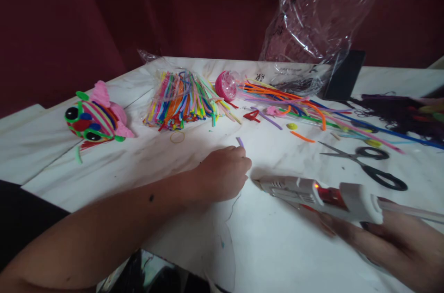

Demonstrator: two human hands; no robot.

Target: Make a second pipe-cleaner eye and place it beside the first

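In the middle of the table, my left hand (225,172) pinches a short purple pipe cleaner (240,142), whose end sticks up past the knuckles. My right hand (385,237), at the lower right, is wrapped round a white hot glue gun (294,189) with an orange light lit on its side. The gun's nozzle points left and is close to my left fingertips. A clear glue stick (409,210) runs out of its back. Beyond the gun lie black-handled scissors (367,161), blades apart.
A colourful pipe-cleaner fish (100,115) sits at the left. Behind are a bagged bundle of pipe cleaners (183,101), a pink ball (226,86), loose pipe cleaners (287,94), a clear plastic bag (308,20) and a dark phone-like slab (345,76). A rubber band (177,137) lies nearby.
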